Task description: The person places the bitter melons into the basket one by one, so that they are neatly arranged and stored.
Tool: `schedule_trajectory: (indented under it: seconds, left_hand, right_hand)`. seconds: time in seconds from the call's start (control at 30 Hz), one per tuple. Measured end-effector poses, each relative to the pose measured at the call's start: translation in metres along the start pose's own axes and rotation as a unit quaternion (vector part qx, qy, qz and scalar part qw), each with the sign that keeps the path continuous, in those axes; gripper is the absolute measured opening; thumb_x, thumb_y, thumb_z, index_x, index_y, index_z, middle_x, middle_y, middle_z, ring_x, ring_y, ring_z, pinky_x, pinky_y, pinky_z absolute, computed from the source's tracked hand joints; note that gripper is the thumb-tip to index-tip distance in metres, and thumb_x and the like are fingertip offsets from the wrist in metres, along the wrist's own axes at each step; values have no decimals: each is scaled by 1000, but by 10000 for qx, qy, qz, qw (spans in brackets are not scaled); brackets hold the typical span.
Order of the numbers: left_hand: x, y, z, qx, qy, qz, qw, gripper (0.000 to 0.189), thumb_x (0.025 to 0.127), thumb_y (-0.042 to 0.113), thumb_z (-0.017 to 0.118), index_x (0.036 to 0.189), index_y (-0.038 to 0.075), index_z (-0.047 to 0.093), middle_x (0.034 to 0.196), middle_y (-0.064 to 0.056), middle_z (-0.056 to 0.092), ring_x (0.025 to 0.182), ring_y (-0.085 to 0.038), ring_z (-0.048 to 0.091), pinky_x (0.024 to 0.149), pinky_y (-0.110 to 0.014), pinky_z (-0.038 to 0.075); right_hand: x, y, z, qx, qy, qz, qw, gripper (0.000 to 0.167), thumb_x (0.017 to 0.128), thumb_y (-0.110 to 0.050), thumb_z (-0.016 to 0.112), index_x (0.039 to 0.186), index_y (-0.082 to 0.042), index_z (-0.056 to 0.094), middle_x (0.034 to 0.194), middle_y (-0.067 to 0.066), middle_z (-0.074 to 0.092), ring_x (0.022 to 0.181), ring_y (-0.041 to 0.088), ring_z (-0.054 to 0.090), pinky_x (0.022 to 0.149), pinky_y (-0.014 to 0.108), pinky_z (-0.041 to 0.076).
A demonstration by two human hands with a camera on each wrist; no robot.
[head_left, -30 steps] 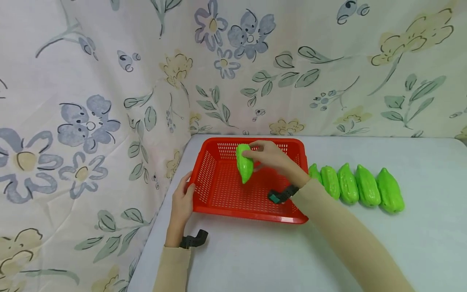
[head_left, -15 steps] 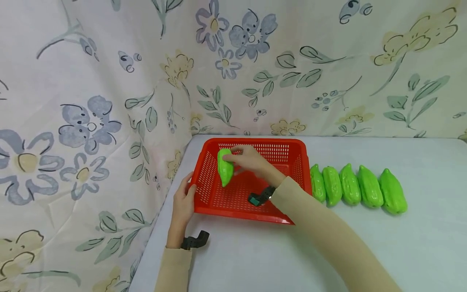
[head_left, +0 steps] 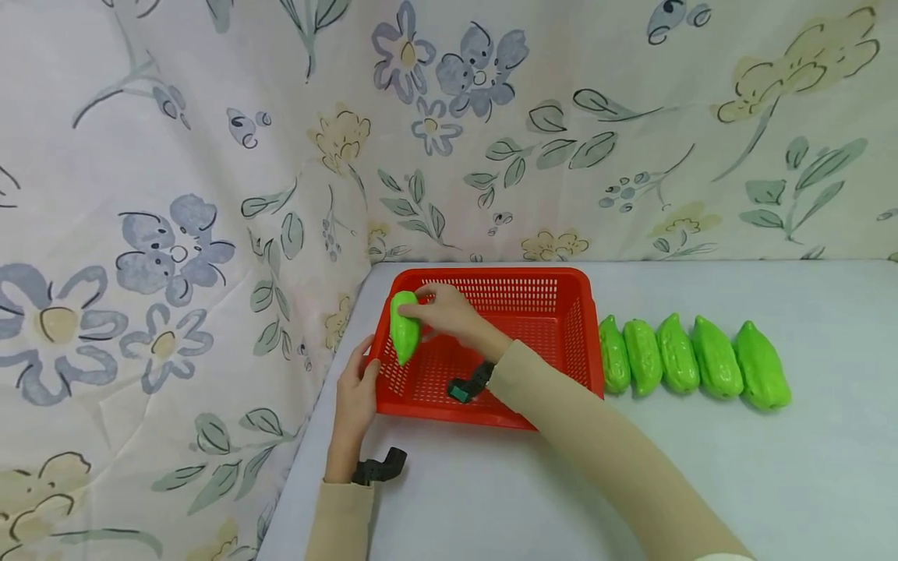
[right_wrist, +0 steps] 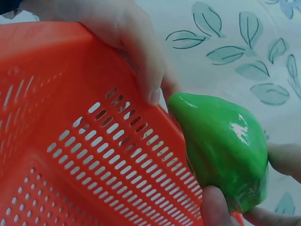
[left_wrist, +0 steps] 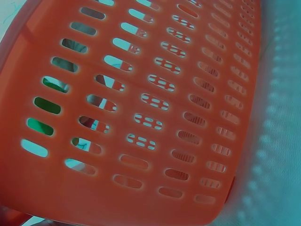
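A glossy green fruit [head_left: 404, 331], long and ridged with a pointed tip, is pinched between the thumb and fingers of my right hand [head_left: 452, 314]. It is over the left side of the red plastic basket [head_left: 533, 335], tip downward in the head view. In the right wrist view the fruit [right_wrist: 225, 146] overlaps the perforated side wall. My left hand [head_left: 356, 396] grips the basket's left rim, thumb on the inner side; its other fingers are mostly hidden behind the wall. The left wrist view shows the basket's slotted outer wall [left_wrist: 28, 183], with green showing through some slots.
Several similar green fruits [head_left: 679, 357] lie side by side in a row on the white table [head_left: 491, 499], right of the basket. A floral curtain [head_left: 295, 140] hangs behind and to the left of the table.
My right hand has carried the green fruit leftward across the basket, from near its middle to its left side. The left hand keeps its grip on the rim.
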State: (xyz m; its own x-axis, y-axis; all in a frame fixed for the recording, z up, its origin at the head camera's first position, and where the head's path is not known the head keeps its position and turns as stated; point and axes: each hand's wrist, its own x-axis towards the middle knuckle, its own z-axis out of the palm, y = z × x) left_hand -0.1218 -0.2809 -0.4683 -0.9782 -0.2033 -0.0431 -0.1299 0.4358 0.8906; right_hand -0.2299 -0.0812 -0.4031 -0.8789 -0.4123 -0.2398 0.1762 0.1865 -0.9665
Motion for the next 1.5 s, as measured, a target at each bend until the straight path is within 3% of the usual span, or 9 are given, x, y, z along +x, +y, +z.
schedule_trajectory:
  seconds: [0.13, 0.3, 0.4, 0.7, 0.87, 1.1, 1.3, 1.5]
  left_hand:
    - [0, 0, 3, 8, 0, 19, 10000, 47, 110, 27, 44, 157, 32, 44, 144, -14, 60, 114, -34, 64, 95, -51, 60]
    - [1, 3, 3, 37, -7, 28, 10000, 47, 110, 28, 44, 157, 33, 44, 143, -14, 61, 111, -33, 65, 92, -49, 61]
    - [1, 4, 2, 52, -10, 51, 10000, 48, 110, 28, 44, 157, 33, 44, 144, -14, 60, 111, -33, 65, 92, -50, 61]
    - [4, 6, 4, -15, -106, 76, 9999, 47, 111, 28, 44, 158, 33, 44, 144, -14, 61, 114, -33, 65, 94, -49, 61]
    - [2, 6, 4, -78, -124, 26, 9999, 47, 110, 28, 44, 157, 33, 44, 148, -13, 58, 116, -34, 66, 94, -49, 61]
    - [2, 5, 6, -81, -131, 33, 9999, 48, 110, 27, 44, 158, 33, 43, 148, -12, 57, 117, -34, 64, 95, -49, 60]
    - [0, 3, 4, 0, -86, 13, 10000, 48, 110, 28, 44, 158, 34, 43, 144, -13, 61, 112, -32, 65, 89, -39, 63]
    - [-3, 3, 1, -98, -65, -21, 9999, 47, 110, 27, 44, 157, 33, 44, 140, -14, 62, 108, -33, 66, 87, -40, 63]
  right_hand:
    - [4, 0, -2, 24, 22, 49, 10000, 65, 94, -34, 77, 145, -2, 53, 119, 15, 67, 86, 25, 74, 82, 47, 64]
    - [9, 4, -7, 10, 40, 91, 10000, 63, 94, -32, 77, 143, 0, 53, 120, 17, 66, 85, 26, 75, 90, 56, 60]
    - [12, 10, -7, -162, 60, 161, 9997, 62, 95, -33, 77, 141, 0, 53, 119, 17, 65, 82, 25, 74, 90, 56, 60]
    - [25, 31, 1, -716, 181, 494, 9960, 50, 92, -29, 79, 123, 2, 55, 113, 17, 62, 82, 24, 72, 79, 47, 64]
    - [33, 39, 2, -1049, 245, 646, 9921, 48, 92, -27, 80, 121, 1, 55, 109, 16, 62, 81, 23, 73, 71, 40, 65]
    - [32, 44, 2, -1348, 293, 684, 9881, 39, 92, -23, 79, 112, 1, 56, 102, 15, 63, 77, 24, 72, 71, 41, 65]
    - [32, 48, 5, -1492, 400, 663, 9858, 36, 92, -24, 79, 107, -1, 55, 99, 14, 62, 75, 24, 71, 65, 35, 64]
    - [29, 49, 8, -1396, 281, 574, 9881, 36, 94, -26, 78, 107, -2, 56, 98, 14, 63, 78, 24, 72, 71, 37, 65]
